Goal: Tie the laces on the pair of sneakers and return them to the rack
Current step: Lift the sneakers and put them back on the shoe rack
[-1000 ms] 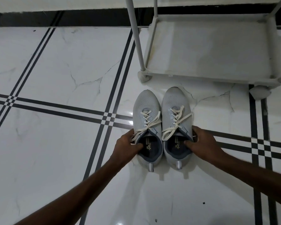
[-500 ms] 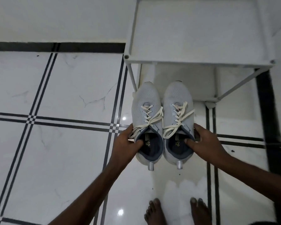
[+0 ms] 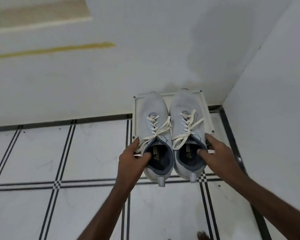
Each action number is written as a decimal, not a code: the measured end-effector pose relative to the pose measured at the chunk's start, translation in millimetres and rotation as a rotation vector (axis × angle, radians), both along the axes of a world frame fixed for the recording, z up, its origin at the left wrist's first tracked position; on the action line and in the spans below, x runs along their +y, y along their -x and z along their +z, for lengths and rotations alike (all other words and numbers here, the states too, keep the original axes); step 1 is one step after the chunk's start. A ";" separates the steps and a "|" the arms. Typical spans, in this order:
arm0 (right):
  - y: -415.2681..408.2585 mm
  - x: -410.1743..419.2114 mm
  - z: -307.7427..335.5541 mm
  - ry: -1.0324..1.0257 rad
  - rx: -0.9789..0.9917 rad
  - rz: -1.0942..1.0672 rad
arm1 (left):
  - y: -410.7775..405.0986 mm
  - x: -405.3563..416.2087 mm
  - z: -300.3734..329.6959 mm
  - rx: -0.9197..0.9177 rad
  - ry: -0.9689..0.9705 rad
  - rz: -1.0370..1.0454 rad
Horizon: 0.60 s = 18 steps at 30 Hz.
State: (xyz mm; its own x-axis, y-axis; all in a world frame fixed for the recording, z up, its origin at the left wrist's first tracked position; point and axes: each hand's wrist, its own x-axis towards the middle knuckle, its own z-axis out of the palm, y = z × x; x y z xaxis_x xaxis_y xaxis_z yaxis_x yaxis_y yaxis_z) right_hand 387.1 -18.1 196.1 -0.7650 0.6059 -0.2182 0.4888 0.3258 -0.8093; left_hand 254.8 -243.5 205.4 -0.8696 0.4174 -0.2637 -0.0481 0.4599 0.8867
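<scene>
while both arms reach forward in the head view, the left hand (image 3: 131, 159) grips the left sneaker (image 3: 155, 135) at the outer side of its collar, thumb tucked inside the opening and fingers wrapped around the outside. the right hand (image 3: 218, 153) clasps the right sneaker (image 3: 187, 130) the same way, thumb inside the collar, fingers along the outer wall. the 2 pale grey shoes sit side by side between the hands, touching along their inner edges, toes pointing away from the wrists. their cream laces (image 3: 160, 131) are tied, with loops and ends spilling back toward the thumbs. beyond the fingertips, the white rack (image 3: 207, 115) top shows under the toes, set in the corner where 2 white walls (image 3: 93, 84) meet. whether the soles rest on it cannot be told. the heels overhang the tiled floor (image 3: 59, 153) below the wrists.
</scene>
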 end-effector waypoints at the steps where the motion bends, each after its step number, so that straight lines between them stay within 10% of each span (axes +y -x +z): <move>1: 4.8 5.6 19.9 0.005 0.015 -0.001 | 5.2 6.1 20.6 0.011 -0.004 -0.006; 9: 55.2 60.9 111.6 -0.054 0.057 -0.024 | 55.7 64.5 123.8 0.106 -0.030 -0.031; 18: 151.5 146.0 69.5 0.024 -0.037 0.022 | 142.9 151.4 82.6 0.105 0.057 -0.037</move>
State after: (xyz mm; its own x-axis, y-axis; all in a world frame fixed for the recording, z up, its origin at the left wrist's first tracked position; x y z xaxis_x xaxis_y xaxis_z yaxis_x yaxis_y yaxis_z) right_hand 235.6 127.9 265.6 -0.7692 0.5833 -0.2609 0.5116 0.3175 -0.7984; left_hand 111.9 -92.1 288.0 -0.8781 0.4366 -0.1956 0.0619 0.5092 0.8584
